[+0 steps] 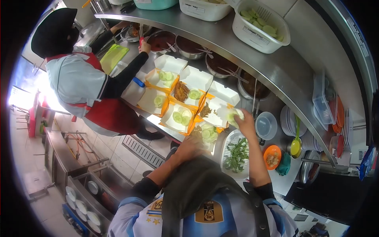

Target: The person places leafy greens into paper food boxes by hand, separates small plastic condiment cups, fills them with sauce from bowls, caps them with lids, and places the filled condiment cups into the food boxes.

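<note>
Right hand pinches cucumber slices at the right edge of 1 open carton; left hand blurs, grip indeterminable. Light finger pressure should keep slices whole.

A single camera, worn on the head, looked forward and steeply down at the fingers from close above. Its wide, round-edged view took in the wearer's shirt nearest it, behind the fingers, the counter beneath them, the steel shelf beyond them, and the tiled floor farther off to their left.
</note>
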Available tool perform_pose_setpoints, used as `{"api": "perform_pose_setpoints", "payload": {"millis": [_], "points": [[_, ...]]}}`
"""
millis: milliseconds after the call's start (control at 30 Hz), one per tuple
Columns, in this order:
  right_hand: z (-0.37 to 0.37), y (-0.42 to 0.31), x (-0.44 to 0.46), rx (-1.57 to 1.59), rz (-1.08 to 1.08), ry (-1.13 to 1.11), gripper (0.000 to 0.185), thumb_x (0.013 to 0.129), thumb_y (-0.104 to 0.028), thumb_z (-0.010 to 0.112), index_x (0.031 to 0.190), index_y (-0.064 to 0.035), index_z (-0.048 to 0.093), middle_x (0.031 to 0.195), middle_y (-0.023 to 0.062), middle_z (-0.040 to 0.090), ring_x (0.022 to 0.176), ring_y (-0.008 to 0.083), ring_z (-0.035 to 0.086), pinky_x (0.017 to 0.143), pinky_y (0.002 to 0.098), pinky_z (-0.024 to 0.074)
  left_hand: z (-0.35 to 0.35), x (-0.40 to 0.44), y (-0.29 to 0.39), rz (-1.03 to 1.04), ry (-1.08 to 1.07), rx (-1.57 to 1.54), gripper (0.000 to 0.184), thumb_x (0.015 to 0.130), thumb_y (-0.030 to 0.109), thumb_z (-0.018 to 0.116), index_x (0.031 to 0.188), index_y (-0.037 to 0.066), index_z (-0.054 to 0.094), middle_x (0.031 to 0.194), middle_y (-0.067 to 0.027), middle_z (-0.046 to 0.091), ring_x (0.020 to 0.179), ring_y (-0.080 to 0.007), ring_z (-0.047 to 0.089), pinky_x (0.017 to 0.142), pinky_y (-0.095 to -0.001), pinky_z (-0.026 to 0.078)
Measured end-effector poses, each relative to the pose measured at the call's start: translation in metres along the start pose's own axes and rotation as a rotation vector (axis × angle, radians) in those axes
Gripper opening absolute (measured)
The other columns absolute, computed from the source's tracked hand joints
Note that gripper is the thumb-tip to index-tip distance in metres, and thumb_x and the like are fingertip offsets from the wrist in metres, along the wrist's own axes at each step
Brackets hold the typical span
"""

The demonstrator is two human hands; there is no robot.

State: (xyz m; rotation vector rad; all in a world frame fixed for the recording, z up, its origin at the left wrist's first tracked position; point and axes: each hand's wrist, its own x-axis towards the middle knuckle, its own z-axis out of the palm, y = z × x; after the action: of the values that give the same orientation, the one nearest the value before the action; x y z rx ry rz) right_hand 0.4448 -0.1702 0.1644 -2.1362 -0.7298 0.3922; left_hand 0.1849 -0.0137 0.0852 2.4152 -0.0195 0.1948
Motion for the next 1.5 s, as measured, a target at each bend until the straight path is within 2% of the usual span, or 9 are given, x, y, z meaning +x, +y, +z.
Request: {"api": "perform_pose_setpoints", "payload": {"millis": [33,100,233,633,900,1000,1067,1200,1500], "points": [[-0.004,0.004,-0.011,0.005,0.001,0.0,0.034,0.084,-0.02,0.068,0.113,-0.002,0.063,0.097,0.0181,0.071,0.087,0.03,0.069,0.08,0.0364,0.052,-0.004,0.002,0.002,-0.014,-0.006,-0.006,0.025,0.082,0.032,0.075,0.09,0.009,0.068,0.099,-0.0073,0.063,0.098,-0.0272,0.059,0.089,-0.0394,0.044],[-0.01,0.008,-0.034,0.208,0.084,-0.045,0.03,0.087,-0.014,0.068,0.112,0.0017,0.063,0.093,0.0129,0.07,0.083,0.0185,0.066,0.078,0.0302,0.0508,-0.008,0.005,0.006,-0.015,-0.017,-0.012,0.024,0.082,0.03,0.075,0.09,0.009,0.068,0.099,-0.0074,0.063,0.098,-0.0274,0.059,0.089,-0.0394,0.045],[-0.018,0.014,-0.07,0.309,0.17,-0.109,0.024,0.09,-0.009,0.065,0.112,0.0011,0.063,0.094,0.007,0.069,0.085,0.0124,0.063,0.078,0.0276,0.0497,-0.011,0.008,0.006,-0.017,-0.07,-0.015,0.021,0.082,0.027,0.075,0.091,0.009,0.069,0.099,-0.0073,0.063,0.097,-0.0279,0.059,0.091,-0.0395,0.044],[-0.012,0.02,-0.095,0.436,0.214,-0.029,0.026,0.091,-0.009,0.066,0.115,-0.0003,0.062,0.098,0.0066,0.068,0.09,0.0133,0.062,0.083,0.0273,0.0492,-0.016,0.025,-0.004,0.136,0.027,-0.099,0.017,0.079,0.017,0.076,0.088,0.004,0.068,0.091,-0.0104,0.063,0.086,-0.0298,0.063,0.075,-0.0393,0.052],[-0.015,0.022,-0.099,0.522,0.23,-0.026,0.029,0.091,-0.007,0.066,0.118,0.0011,0.061,0.106,0.0079,0.066,0.097,0.013,0.06,0.088,0.0274,0.0476,-0.016,0.018,-0.005,0.131,0.062,-0.155,0.015,0.079,0.012,0.076,0.09,0.004,0.069,0.092,-0.0107,0.065,0.087,-0.0297,0.064,0.077,-0.0387,0.052],[-0.048,0.007,-0.12,0.302,0.166,0.129,0.031,0.09,-0.007,0.067,0.119,0.0003,0.06,0.104,0.008,0.066,0.097,0.0132,0.06,0.087,0.0267,0.047,-0.02,0.014,0.005,0.135,0.012,-0.181,0.015,0.079,0.01,0.075,0.092,0.005,0.07,0.094,-0.0104,0.065,0.089,-0.0296,0.064,0.079,-0.0388,0.052],[-0.06,0.035,-0.138,0.331,0.236,0.179,0.028,0.089,-0.007,0.068,0.115,0.0001,0.06,0.101,0.008,0.066,0.094,0.0139,0.061,0.084,0.0274,0.0481,-0.014,0.012,0.004,0.066,0.162,-0.138,0.013,0.08,0.009,0.071,0.092,0.005,0.068,0.092,-0.0113,0.065,0.086,-0.031,0.063,0.076,-0.0408,0.051],[-0.069,0.053,-0.153,0.245,0.362,0.179,0.027,0.088,-0.01,0.07,0.11,0.0,0.059,0.096,0.0093,0.067,0.087,0.0153,0.063,0.079,0.0291,0.0503,-0.02,0.019,0.01,-0.018,0.15,-0.131,0.012,0.079,0.007,0.071,0.091,0.005,0.068,0.093,-0.0111,0.066,0.086,-0.032,0.063,0.077,-0.0414,0.051],[-0.006,0.009,-0.123,0.372,0.196,0.012,0.035,0.086,-0.012,0.073,0.117,-0.0015,0.059,0.108,0.0103,0.066,0.098,0.0167,0.063,0.087,0.0289,0.0491,-0.027,0.036,0.007,-0.179,0.125,-0.147,0.012,0.085,0.008,0.065,0.095,0.003,0.067,0.093,-0.0145,0.066,0.086,-0.0326,0.064,0.077,-0.0402,0.052]]}}
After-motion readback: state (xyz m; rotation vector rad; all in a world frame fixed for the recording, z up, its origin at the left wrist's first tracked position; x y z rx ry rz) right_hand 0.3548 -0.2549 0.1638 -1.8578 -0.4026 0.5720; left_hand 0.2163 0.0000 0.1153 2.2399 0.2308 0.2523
